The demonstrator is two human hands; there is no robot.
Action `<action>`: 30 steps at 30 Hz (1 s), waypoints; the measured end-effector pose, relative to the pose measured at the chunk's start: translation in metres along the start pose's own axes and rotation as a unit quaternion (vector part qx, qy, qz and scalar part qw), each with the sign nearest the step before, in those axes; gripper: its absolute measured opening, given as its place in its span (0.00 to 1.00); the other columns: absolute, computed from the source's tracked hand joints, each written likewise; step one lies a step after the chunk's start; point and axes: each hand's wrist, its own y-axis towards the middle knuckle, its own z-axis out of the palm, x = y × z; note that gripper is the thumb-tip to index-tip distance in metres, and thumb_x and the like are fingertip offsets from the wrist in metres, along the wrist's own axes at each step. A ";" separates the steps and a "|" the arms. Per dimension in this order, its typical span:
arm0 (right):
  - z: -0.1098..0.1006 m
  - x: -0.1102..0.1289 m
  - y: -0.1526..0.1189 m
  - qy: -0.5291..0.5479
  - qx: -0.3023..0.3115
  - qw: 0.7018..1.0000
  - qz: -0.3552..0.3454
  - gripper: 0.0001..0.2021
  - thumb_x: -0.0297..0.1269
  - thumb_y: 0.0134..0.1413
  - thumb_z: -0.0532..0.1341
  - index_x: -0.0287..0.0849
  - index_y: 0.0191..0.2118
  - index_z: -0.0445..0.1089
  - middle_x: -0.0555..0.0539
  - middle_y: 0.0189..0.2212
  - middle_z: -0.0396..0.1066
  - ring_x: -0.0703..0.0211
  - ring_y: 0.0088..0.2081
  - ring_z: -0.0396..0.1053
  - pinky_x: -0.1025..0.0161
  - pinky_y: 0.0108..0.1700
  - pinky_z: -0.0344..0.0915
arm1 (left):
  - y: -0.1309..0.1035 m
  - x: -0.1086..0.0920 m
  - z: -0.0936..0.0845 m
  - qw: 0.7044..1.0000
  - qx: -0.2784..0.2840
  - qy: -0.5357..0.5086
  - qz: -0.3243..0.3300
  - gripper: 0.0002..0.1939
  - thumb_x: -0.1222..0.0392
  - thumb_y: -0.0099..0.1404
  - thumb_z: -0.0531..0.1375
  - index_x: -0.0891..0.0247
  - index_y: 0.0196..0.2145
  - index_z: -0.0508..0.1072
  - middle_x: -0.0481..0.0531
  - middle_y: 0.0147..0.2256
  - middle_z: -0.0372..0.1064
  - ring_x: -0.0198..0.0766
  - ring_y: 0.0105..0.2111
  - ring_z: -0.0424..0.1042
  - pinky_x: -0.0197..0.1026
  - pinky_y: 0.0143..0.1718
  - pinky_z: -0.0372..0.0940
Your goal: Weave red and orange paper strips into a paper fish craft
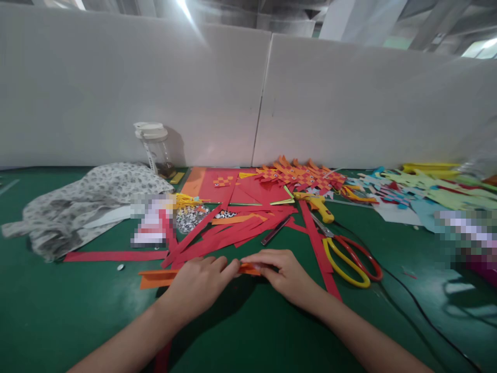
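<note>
An orange paper strip [157, 279], folded lengthwise, is held just above the near part of the green table [248, 331]. My left hand [202, 282] is closed over its middle, fingers bent and thumb pressed on the paper. At the strip's right end my right hand [285, 272] pinches it between thumb and fingers. Both sets of fingertips almost touch. Beyond the hands lies a loose pile of red paper strips [229, 233]. One long red strip [320, 251] runs beside my right hand.
Scissors [345, 259] and a yellow glue gun [318, 204] with its cable lie right. Woven orange-red paper pieces [298, 173] sit at the back. Left are patterned cloth [97, 191], a lidded bottle [153, 147] and a bag of googly eyes [192, 218]. Paper scraps [438, 186] cover the far right.
</note>
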 end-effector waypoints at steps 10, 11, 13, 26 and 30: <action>-0.005 0.009 -0.004 -0.041 0.014 0.998 -0.041 0.12 0.31 0.59 0.54 0.41 0.43 0.73 0.44 0.35 0.75 0.59 0.36 0.72 0.63 0.39 0.67 | -0.001 0.000 -0.005 1.000 -0.001 -0.001 -0.008 0.08 0.72 0.62 0.51 0.61 0.35 0.64 0.46 0.24 0.67 0.35 0.20 0.68 0.36 0.18 0.50; -0.005 0.010 -0.004 -0.044 0.011 0.998 -0.052 0.10 0.34 0.58 0.57 0.41 0.43 0.73 0.44 0.35 0.75 0.59 0.36 0.72 0.63 0.38 0.67 | -0.001 0.000 -0.005 1.000 0.002 -0.007 -0.010 0.08 0.73 0.62 0.51 0.61 0.35 0.64 0.46 0.24 0.68 0.35 0.20 0.68 0.36 0.18 0.50; -0.003 0.008 -0.004 -0.057 -0.005 0.996 -0.070 0.11 0.39 0.56 0.60 0.41 0.42 0.73 0.45 0.32 0.75 0.59 0.33 0.72 0.64 0.36 0.67 | 0.000 -0.001 -0.006 1.000 0.002 -0.015 -0.010 0.08 0.73 0.62 0.51 0.61 0.35 0.64 0.45 0.24 0.68 0.35 0.20 0.68 0.36 0.18 0.51; -0.014 -0.010 -0.001 -0.163 -0.087 0.978 -0.091 0.12 0.37 0.64 0.51 0.42 0.37 0.71 0.45 0.31 0.74 0.58 0.33 0.71 0.64 0.36 0.66 | 0.002 0.004 -0.007 0.995 -0.066 0.016 -0.067 0.09 0.59 0.70 0.49 0.62 0.40 0.67 0.49 0.25 0.70 0.37 0.23 0.70 0.35 0.21 0.54; -0.023 -0.017 0.001 -0.186 -0.140 0.972 -0.019 0.12 0.37 0.64 0.51 0.43 0.34 0.69 0.46 0.30 0.71 0.58 0.32 0.70 0.64 0.35 0.65 | 0.000 0.015 -0.006 0.994 -0.060 0.021 -0.094 0.09 0.66 0.67 0.49 0.62 0.36 0.69 0.51 0.26 0.71 0.39 0.24 0.71 0.35 0.19 0.54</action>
